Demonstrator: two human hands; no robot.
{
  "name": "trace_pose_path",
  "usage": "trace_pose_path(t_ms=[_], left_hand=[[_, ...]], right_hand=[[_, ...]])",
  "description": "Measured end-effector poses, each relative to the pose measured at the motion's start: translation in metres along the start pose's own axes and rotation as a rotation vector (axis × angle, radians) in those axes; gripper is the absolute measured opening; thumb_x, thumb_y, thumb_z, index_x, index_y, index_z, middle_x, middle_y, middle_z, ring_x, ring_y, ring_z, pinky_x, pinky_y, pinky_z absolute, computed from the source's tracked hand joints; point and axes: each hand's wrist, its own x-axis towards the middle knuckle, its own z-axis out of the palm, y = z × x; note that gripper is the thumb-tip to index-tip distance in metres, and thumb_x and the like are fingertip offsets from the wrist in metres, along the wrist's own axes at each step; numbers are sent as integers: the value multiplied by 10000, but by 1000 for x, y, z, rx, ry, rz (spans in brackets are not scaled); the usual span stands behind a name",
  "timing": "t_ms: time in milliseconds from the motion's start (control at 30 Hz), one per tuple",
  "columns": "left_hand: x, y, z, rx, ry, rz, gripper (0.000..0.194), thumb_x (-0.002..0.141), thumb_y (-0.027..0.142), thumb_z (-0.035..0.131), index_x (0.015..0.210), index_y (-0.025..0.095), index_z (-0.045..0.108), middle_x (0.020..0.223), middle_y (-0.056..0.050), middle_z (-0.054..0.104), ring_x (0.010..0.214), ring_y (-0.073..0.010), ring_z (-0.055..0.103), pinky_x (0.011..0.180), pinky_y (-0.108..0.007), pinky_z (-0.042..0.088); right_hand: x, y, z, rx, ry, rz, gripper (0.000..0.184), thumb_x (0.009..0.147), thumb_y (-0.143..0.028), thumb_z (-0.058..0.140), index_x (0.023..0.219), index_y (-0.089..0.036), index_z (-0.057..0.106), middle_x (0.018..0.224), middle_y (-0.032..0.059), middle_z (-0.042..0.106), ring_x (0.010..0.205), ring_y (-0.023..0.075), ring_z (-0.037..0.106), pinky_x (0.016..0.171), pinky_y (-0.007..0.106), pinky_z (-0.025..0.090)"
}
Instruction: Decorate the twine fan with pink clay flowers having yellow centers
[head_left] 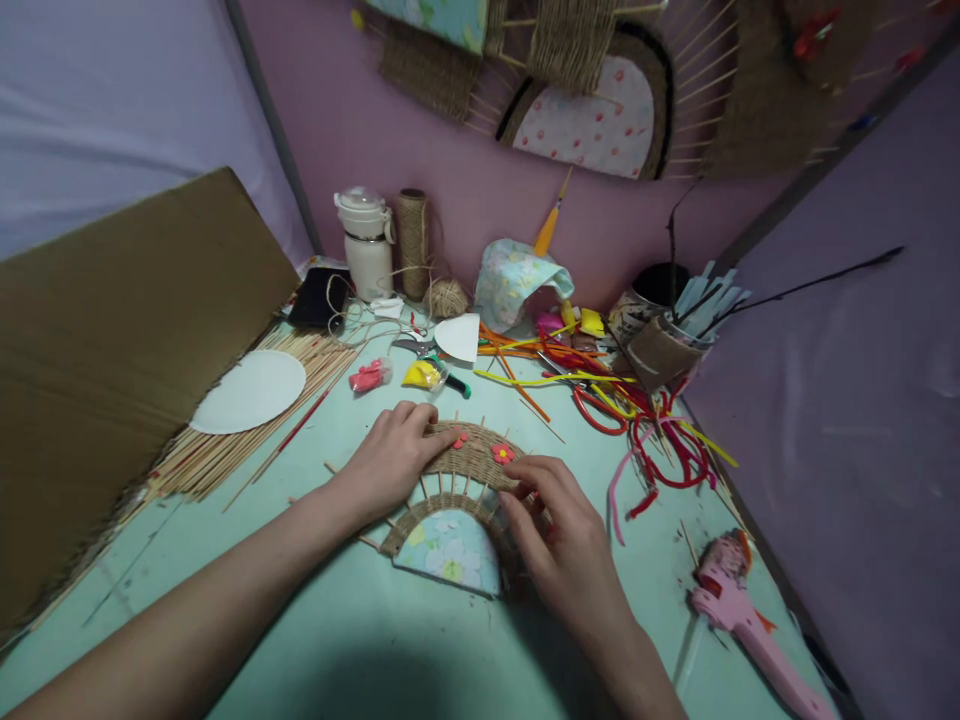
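Fan of twine and sticks [480,463] lies on the green table [559,402], left hand [401,450] touching its red petals [460,440], right hand [574,525] apart, curled by the yellow-centred flower [503,454], whether either grips I can't tell.

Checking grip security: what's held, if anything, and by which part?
The left hand rests on the woven fan at its outer band; whether it or the right hand grips anything cannot be told.
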Motion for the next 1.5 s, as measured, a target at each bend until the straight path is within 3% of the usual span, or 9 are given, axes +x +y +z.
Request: trace_pose_path(t_ms=[300,433,500,667,733,867,1067,1267,1500], left_hand=[[0,1,0,-42,-3,-3,410,967,256,402,1357,322,510,1141,-98,503,1040,-252,418,873,-387,390],[0,3,2,-46,-7,5,370,964,252,406,1280,326,584,1138,-91,509,1037,-254,420,867,-391,400],[-1,2,0,-73,48,-6,366,964,256,406,1277,291,593,1137,-98,509,1034,-250,423,877,-394,410],[-4,-9,-8,-113,346,-110,428,922,118,381,1309,163,560,1088,-118,546,1040,-247,443,955,-432,393],[-6,-12,-10,-131,397,-127,415,914,107,380,1278,149,574,1063,-112,587,1029,-247,460,953,-434,390],[-7,-6,-6,-167,278,-74,491,917,112,393,1402,173,434,1116,-96,648,1073,-248,483,939,-428,377],[-7,9,3,-47,73,33,595,934,62,327,1505,185,212,1290,-139,580,1267,-238,439,969,-409,309],[-8,8,8,-8,12,42,663,910,26,313,1524,177,116,1330,-142,560,1294,-234,428,992,-406,287],[-8,8,9,-23,-24,15,685,890,17,310,1526,188,124,1343,-146,546,1289,-244,441,1001,-417,310]], right_hand=[[1,1,0,-15,-5,-6,174,925,-199,526,1081,-218,602,1128,97,595,922,192,626,797,339,543],[1,1,1,-28,-6,-13,171,929,-208,519,1077,-216,604,1136,101,596,944,201,629,796,340,545],[1,1,1,-30,-8,-11,175,930,-209,516,1081,-211,603,1143,104,595,955,205,626,794,341,543],[0,2,0,-20,-15,0,189,936,-206,514,1107,-207,592,1159,98,578,967,194,612,825,334,528],[-1,2,0,-22,-24,3,185,937,-208,514,1105,-206,591,1157,95,575,965,191,608,837,333,521],[-1,2,1,-34,-37,10,184,939,-215,513,1106,-213,589,1152,86,577,975,195,607,846,333,514],[0,2,1,-38,-27,6,183,938,-224,514,1103,-213,591,1151,93,586,1057,219,593,868,353,517],[-1,3,1,-55,-30,-8,192,939,-229,513,1115,-211,589,1158,100,590,1091,229,587,900,381,517],[-1,2,1,-68,-36,-10,196,937,-221,508,1114,-208,591,1166,109,592,1073,233,601,889,386,529]])
